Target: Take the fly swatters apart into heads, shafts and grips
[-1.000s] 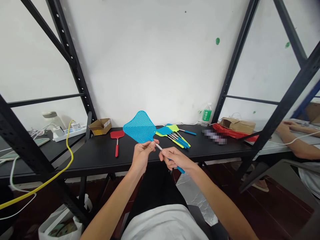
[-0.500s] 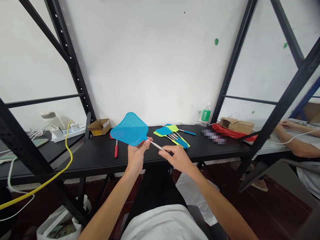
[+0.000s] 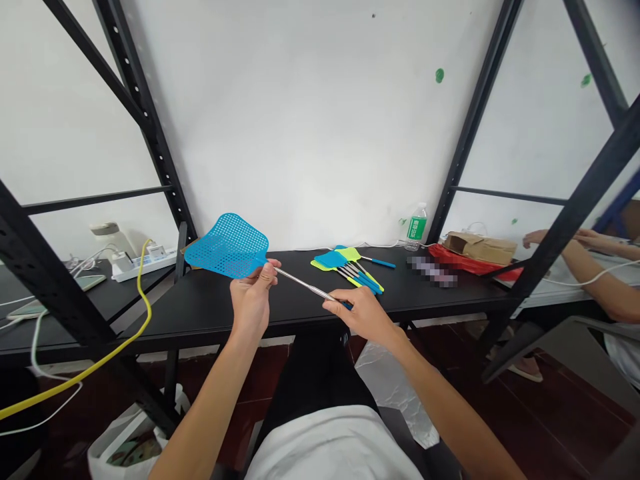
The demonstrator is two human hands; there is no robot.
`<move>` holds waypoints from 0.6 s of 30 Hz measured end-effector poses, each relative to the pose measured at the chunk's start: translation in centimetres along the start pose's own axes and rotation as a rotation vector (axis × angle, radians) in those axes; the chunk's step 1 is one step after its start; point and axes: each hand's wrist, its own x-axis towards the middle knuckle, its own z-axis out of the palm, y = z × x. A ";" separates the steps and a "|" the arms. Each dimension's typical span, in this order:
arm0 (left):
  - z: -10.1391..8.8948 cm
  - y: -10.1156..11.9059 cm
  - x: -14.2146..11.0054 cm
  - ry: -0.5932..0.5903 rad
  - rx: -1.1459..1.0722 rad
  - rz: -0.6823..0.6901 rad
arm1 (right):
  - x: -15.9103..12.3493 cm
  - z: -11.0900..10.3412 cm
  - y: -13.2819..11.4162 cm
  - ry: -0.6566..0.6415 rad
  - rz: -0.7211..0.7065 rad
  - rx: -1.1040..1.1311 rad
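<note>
Blue fly swatter (image 3: 227, 245) stretches between left fingers (image 3: 269, 272) and right hand (image 3: 363, 315), mesh head outermost.

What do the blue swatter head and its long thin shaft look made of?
The blue fly swatter head looks like moulded plastic: smooth, low sheen, evenly perforated with small holes. The shaft, between the left hand and right hand, looks like polished metal, probably steel, from its bright reflections; the exact alloy cannot be told.
</note>
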 end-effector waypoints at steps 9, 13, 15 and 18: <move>-1.7 1.3 1.6 0.014 -0.068 0.035 | -0.4 -2.1 0.5 -0.283 0.071 0.280; -1.7 1.6 1.7 -0.014 -0.087 0.002 | -0.5 -2.9 0.9 -0.350 0.104 0.356; -1.4 1.5 1.5 -0.041 -0.102 -0.048 | -0.6 -3.3 0.9 -0.370 0.111 0.356; -0.9 1.1 0.9 -0.110 -0.092 -0.088 | -0.6 -3.6 0.6 -0.409 0.129 0.352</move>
